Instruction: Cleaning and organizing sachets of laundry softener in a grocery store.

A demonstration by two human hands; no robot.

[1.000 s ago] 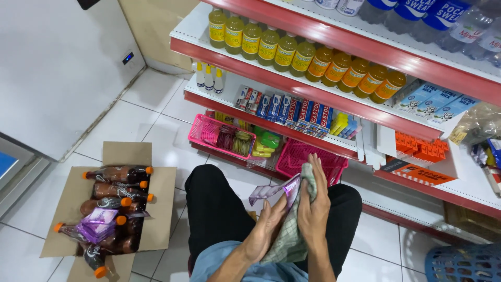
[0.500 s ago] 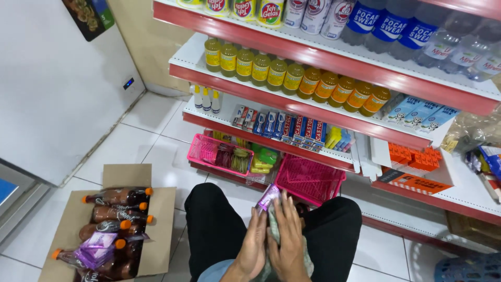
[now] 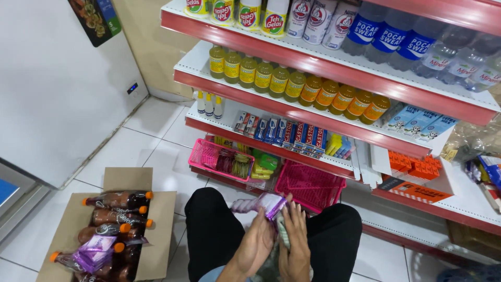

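Two hands: both sit at the lower centre of the frame, above the person's black-trousered knees [image 3: 214,230].
Left hand [image 3: 257,245]: fingers curled loosely round the lower end of a crumpled purple and white plastic wrapper [image 3: 263,203], palm turned toward the other hand.
Right hand [image 3: 295,237]: fingers stretched upward and nearly flat, pressed against the wrapper's right side and against a grey-green cloth [image 3: 282,232] that shows between the two hands; whether it grips the cloth I cannot tell.
Wrapper place: just above the fingertips, centre of the frame, in front of an empty pink plastic basket [image 3: 309,185] on the lowest shelf.
Second basket: a pink plastic basket [image 3: 219,159] to the left of it, holding small packets.
Lower left: an open brown cardboard box [image 3: 156,209] on the white tiled floor [image 3: 135,151], holding dark drink bottles with orange caps [image 3: 117,200] and another purple wrapper [image 3: 94,250] lying on top of them.
Shelves: red-edged white shelving [image 3: 292,107] fills the upper right, with a row of yellow-capped amber bottles [image 3: 292,83] and, one level down, small blue and red cartons [image 3: 282,133].
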